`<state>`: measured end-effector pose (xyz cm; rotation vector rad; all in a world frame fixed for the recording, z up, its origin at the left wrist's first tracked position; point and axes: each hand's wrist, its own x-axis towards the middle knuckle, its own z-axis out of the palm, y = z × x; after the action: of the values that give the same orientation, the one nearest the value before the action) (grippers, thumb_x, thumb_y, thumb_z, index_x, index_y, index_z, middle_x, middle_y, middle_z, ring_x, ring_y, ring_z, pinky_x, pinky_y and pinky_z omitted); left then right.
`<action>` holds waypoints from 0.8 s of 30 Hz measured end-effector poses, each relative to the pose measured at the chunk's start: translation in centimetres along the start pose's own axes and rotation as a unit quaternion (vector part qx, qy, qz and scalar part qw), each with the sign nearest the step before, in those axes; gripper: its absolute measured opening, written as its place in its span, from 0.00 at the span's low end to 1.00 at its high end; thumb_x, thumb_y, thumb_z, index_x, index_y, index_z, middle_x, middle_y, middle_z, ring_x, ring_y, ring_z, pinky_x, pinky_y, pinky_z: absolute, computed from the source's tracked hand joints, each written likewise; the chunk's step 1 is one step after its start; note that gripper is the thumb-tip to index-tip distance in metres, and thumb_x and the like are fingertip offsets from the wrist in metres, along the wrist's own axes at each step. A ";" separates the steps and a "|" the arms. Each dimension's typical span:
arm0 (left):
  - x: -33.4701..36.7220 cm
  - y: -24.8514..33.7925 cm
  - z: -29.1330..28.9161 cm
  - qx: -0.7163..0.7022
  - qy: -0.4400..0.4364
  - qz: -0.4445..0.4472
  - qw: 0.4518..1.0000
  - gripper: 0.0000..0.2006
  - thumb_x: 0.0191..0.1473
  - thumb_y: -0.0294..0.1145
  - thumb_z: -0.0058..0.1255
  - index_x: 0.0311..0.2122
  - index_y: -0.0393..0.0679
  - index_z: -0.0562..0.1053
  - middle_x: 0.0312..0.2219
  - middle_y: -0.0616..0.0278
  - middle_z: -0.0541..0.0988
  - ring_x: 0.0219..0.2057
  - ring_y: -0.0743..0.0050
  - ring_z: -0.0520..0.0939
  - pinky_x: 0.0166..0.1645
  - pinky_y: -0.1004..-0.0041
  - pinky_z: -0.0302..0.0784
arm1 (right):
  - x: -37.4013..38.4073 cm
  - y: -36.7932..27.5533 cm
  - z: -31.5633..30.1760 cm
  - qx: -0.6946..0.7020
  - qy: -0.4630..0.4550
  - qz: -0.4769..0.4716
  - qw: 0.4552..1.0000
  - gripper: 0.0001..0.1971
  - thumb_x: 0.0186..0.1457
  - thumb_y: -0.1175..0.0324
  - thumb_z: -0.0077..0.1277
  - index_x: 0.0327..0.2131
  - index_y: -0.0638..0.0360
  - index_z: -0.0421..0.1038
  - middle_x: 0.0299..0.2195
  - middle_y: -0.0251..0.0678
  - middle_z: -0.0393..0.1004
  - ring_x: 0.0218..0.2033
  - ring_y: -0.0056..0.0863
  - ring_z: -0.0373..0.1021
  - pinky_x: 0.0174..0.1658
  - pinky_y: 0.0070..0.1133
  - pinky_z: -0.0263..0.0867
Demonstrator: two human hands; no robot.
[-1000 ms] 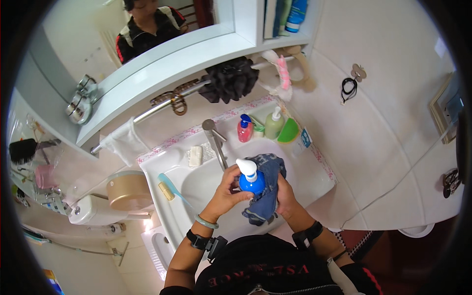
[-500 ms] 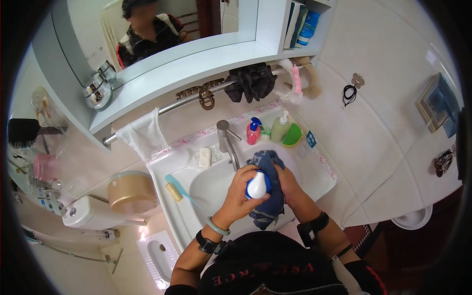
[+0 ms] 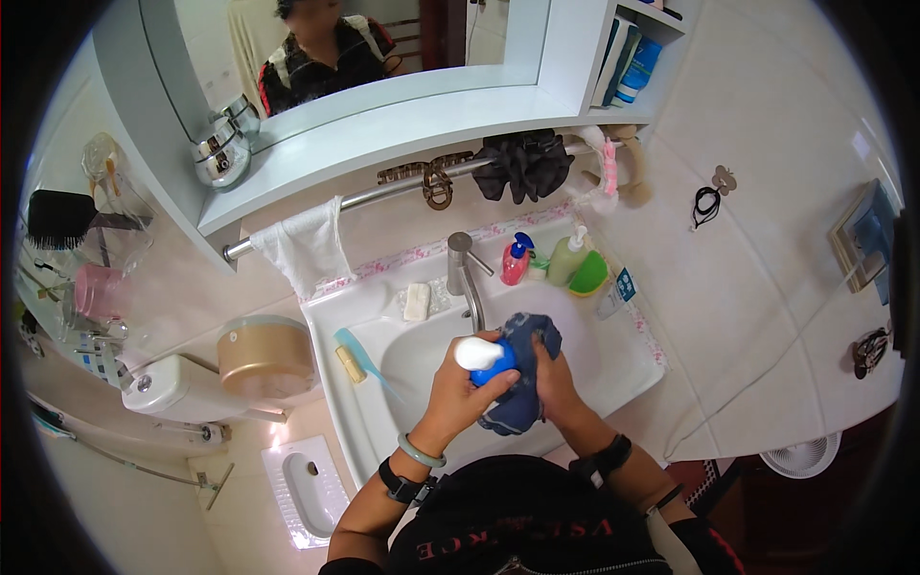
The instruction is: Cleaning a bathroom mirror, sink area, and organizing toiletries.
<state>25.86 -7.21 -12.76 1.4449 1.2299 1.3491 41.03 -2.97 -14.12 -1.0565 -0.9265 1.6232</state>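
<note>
My left hand [image 3: 454, 393] is closed around a palm-sized rounded thing [image 3: 479, 355] with a smooth white top and a blue lower part; its exact kind does not show. It lies against a bunched dark blue cloth [image 3: 522, 383] with pale markings. Fingers of my right hand [image 3: 559, 379] grip the cloth's right side. Both hands are over the white sink basin [image 3: 412, 356], just below the metal faucet [image 3: 465, 273]. The underside of the rounded thing is hidden.
On the sink's back ledge are a soap bar [image 3: 417, 302], a red pump bottle [image 3: 516, 261], a green pump bottle [image 3: 567, 259] and a green wedge-shaped item [image 3: 587, 276]. A light-blue comb [image 3: 362, 356] lies left. A towel [image 3: 305, 249] hangs from the rail [image 3: 383, 194].
The rounded thing has tilted, its white top swinging to the left and showing more blue. The cloth has turned slightly in my hands. The whole view has shifted a little.
</note>
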 end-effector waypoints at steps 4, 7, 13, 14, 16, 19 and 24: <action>1.0 2.5 -0.3 0.189 0.034 0.035 0.981 0.21 0.40 0.33 0.61 0.43 0.48 0.71 0.36 0.52 0.71 0.35 0.56 0.78 0.38 0.69 0.75 | 2.2 -2.0 -3.1 0.101 -0.002 0.015 0.995 0.21 0.61 0.54 0.42 0.49 0.61 0.65 0.42 0.36 0.73 0.41 0.24 0.71 0.46 0.23 0.68; 1.5 1.5 -1.4 0.333 0.028 0.055 0.941 0.24 0.37 0.35 0.62 0.44 0.52 0.72 0.38 0.50 0.69 0.34 0.51 0.78 0.37 0.62 0.76 | 2.1 -5.9 -3.5 0.038 -0.089 -0.066 0.993 0.20 0.61 0.55 0.44 0.47 0.63 0.65 0.42 0.35 0.73 0.40 0.23 0.71 0.46 0.22 0.68; 1.4 1.5 0.3 0.304 -0.010 0.031 0.952 0.20 0.38 0.37 0.60 0.40 0.47 0.73 0.37 0.49 0.69 0.31 0.50 0.78 0.36 0.63 0.76 | 0.7 -7.6 0.3 -0.415 -0.202 -0.364 0.809 0.17 0.50 0.63 0.59 0.41 0.61 0.70 0.36 0.48 0.74 0.40 0.23 0.70 0.41 0.24 0.66; 1.1 1.4 0.3 0.303 -0.026 0.041 0.952 0.19 0.38 0.37 0.60 0.40 0.47 0.73 0.37 0.49 0.69 0.30 0.51 0.78 0.36 0.63 0.76 | 0.8 -7.8 0.1 -0.367 -0.200 -0.289 0.861 0.16 0.50 0.64 0.58 0.41 0.62 0.70 0.36 0.46 0.74 0.39 0.22 0.70 0.41 0.23 0.66; 0.9 2.0 0.7 0.280 -0.032 0.029 0.959 0.19 0.39 0.37 0.59 0.40 0.48 0.74 0.38 0.50 0.69 0.29 0.51 0.78 0.34 0.63 0.77 | 1.3 -8.4 -0.4 -0.263 -0.191 -0.130 0.937 0.15 0.52 0.66 0.56 0.41 0.63 0.70 0.36 0.43 0.75 0.38 0.21 0.70 0.41 0.22 0.66; 1.5 2.7 1.0 0.263 -0.047 -0.002 0.964 0.20 0.39 0.33 0.60 0.42 0.49 0.73 0.39 0.52 0.70 0.36 0.52 0.76 0.39 0.66 0.75 | 1.9 -8.4 -0.7 -0.224 -0.126 -0.190 0.948 0.14 0.56 0.64 0.53 0.40 0.65 0.70 0.34 0.37 0.76 0.35 0.19 0.71 0.37 0.19 0.67; 1.8 4.4 -0.3 0.212 -0.018 0.075 0.974 0.23 0.37 0.28 0.63 0.44 0.47 0.71 0.38 0.56 0.71 0.38 0.60 0.76 0.43 0.71 0.72 | 5.0 -6.2 -2.8 0.079 -0.076 0.078 0.991 0.21 0.60 0.54 0.46 0.47 0.61 0.67 0.37 0.33 0.74 0.35 0.20 0.72 0.42 0.20 0.68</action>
<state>26.03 -6.44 -8.04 1.8817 1.4697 1.1947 44.73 3.74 -10.44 -0.9245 -0.8137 1.8945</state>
